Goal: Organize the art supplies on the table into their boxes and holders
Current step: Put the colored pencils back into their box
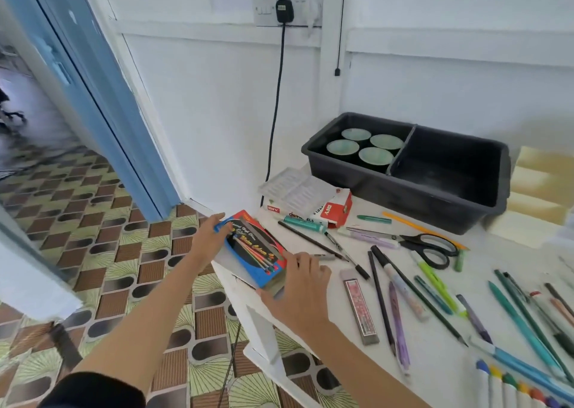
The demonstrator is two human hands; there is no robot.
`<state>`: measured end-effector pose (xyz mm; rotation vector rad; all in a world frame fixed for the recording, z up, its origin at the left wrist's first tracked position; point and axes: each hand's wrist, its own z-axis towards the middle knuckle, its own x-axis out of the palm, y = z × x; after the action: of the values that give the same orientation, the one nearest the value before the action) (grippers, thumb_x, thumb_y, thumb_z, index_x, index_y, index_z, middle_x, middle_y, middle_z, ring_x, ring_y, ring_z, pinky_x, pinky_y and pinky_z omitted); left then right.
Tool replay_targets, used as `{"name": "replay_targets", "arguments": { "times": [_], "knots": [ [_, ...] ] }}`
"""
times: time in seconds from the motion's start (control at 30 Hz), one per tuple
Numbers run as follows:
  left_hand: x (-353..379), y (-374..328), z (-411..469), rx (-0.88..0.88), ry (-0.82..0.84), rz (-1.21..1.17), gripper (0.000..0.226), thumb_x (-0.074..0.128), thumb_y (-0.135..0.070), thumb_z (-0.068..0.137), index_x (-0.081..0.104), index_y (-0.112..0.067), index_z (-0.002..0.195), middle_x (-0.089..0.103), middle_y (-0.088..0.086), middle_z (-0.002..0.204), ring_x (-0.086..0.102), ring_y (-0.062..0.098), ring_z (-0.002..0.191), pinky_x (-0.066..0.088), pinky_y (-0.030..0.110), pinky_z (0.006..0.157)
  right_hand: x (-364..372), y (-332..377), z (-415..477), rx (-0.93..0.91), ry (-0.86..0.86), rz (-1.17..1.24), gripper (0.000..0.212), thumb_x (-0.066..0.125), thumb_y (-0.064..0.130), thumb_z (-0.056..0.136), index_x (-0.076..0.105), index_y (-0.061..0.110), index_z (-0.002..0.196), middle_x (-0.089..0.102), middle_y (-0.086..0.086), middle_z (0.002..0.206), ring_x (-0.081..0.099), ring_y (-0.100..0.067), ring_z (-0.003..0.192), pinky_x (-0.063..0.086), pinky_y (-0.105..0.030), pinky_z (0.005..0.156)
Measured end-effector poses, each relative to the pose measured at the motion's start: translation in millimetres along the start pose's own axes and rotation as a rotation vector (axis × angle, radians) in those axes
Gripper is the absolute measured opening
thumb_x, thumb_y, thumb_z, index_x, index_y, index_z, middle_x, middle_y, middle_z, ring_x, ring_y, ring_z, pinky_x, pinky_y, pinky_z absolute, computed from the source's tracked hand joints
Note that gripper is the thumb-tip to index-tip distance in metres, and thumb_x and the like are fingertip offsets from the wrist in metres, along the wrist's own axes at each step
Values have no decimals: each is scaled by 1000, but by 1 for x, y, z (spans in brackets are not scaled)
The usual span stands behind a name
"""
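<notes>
A red and blue water-colour pen box (254, 250) lies at the table's near left corner. My left hand (212, 232) holds its far left end, and my right hand (299, 286) grips its near right end. Loose pens, pencils and markers (400, 286) are spread over the white table (335, 339) to the right. A black divided tub (435, 187) at the back holds several green round holders (365, 146) in its left half. A red and white oil pastels box (313, 210) carries a clear plastic tray (293, 187).
Black-handled scissors (430, 247) lie mid-table. A slim lead case (360, 306) sits near my right hand. A row of coloured marker caps (512, 382) lines the near right edge. A black cable (276, 97) hangs down the wall. Patterned floor lies left of the table.
</notes>
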<state>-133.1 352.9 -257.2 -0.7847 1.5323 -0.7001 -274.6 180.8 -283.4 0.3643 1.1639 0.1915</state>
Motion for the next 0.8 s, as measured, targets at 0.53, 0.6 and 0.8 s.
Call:
{"name": "replay_targets", "arguments": {
  "times": [0.53, 0.6, 0.8],
  "knots": [
    [6, -54, -42, -103, -101, -405, 31, 54, -40, 93, 59, -10, 85, 60, 5, 81, 56, 14, 69, 47, 18, 56, -98, -57, 28, -65, 268, 569, 82, 77, 15, 68, 32, 21, 136, 34, 1, 130, 31, -9, 120, 34, -28, 102],
    [18, -63, -52, -109, -27, -454, 32, 53, -45, 92, 55, -14, 81, 60, 5, 81, 55, 13, 71, 46, 22, 62, -109, -70, 23, -52, 263, 539, 83, 78, 16, 68, 31, 23, 137, 33, 0, 130, 32, -8, 120, 37, -29, 101],
    [69, -94, -97, -11, 75, -485, 35, 48, -44, 95, 55, -11, 100, 61, 8, 91, 57, 11, 72, 46, 21, 58, -137, -108, -8, -1, 181, 470, 87, 84, 31, 66, 34, 29, 137, 36, 7, 131, 31, -8, 122, 36, -30, 103]
  ]
}}
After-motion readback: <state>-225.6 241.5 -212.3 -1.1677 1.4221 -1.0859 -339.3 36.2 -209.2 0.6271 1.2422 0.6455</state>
